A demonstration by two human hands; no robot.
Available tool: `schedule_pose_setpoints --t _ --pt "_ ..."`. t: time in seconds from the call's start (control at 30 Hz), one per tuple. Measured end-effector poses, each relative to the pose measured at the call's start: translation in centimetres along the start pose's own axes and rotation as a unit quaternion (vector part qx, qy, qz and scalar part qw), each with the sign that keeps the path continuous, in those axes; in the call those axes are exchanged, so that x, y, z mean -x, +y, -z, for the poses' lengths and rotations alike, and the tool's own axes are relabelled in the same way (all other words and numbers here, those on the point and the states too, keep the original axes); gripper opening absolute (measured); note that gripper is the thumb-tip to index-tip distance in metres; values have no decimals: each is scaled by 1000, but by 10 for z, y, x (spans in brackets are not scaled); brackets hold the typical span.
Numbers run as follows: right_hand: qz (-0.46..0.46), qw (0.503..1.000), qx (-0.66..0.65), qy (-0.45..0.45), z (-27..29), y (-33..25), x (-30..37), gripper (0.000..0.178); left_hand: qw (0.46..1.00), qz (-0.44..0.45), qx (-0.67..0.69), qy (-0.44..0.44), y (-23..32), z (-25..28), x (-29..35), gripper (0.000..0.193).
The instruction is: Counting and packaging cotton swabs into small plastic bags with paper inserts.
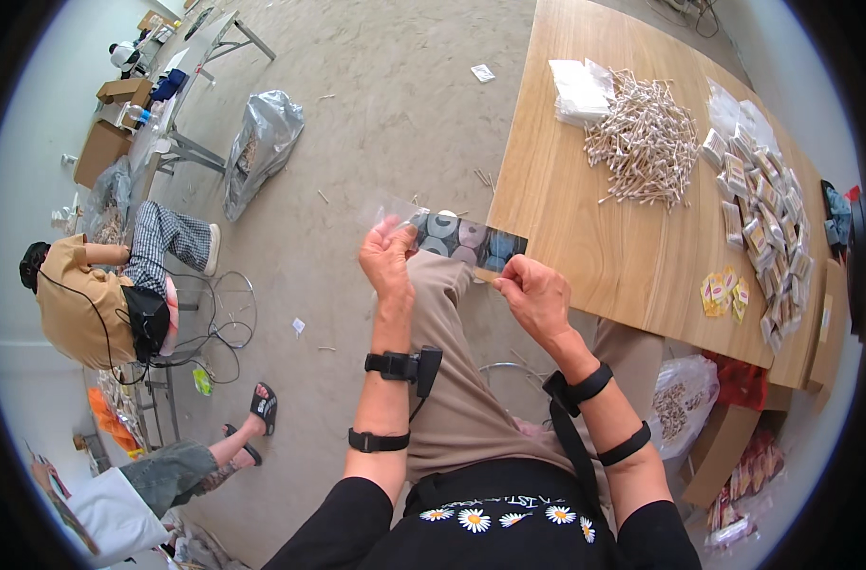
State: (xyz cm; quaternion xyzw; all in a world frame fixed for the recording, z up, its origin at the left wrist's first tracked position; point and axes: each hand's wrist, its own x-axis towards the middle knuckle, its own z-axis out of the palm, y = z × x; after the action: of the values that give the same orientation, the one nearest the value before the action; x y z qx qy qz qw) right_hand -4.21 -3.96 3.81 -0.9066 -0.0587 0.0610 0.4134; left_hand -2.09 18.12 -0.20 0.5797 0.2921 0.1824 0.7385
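Above my lap I hold a flat, dark printed packet (pixel 466 239) with pale and blue round shapes on it. Clear plastic sticks out past its left end. My left hand (pixel 388 258) is closed in a pinch on that left end. The fingers of my right hand (pixel 537 296) are pinched at the lower right corner, beside the table edge. A small tan bit shows at those fingertips, too small to name. To the right, a wooden table (pixel 556 209) bears a heap of cotton swabs (pixel 642 138) and a stack of clear plastic bags (pixel 581 90).
Many small packed bundles of swabs (pixel 765 223) and several yellow packets (pixel 724 292) lie on the table's right side. Beneath it are a plastic bag (pixel 682 399) and cardboard boxes (pixel 720 456). At left, one person (pixel 86 309) sits near looped cables (pixel 228 318); a grey bag (pixel 265 142) stands beyond.
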Motion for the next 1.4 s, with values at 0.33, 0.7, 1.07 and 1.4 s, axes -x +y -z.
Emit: schedule_pose_setpoints --t 0.33,0.7,1.07,1.4 --pt "6 1000 -1 8 -2 1 1 16 993 84 81 4 -18 -27 26 31" --pt "15 999 -4 38 -8 4 3 15 986 101 120 51 -43 -57 51 30" --pt "-57 952 153 257 121 102 -64 48 991 130 4 -20 -8 -9 101 29" --pt "-71 947 229 213 146 143 -90 50 965 -21 -165 -202 1 -71 122 36"
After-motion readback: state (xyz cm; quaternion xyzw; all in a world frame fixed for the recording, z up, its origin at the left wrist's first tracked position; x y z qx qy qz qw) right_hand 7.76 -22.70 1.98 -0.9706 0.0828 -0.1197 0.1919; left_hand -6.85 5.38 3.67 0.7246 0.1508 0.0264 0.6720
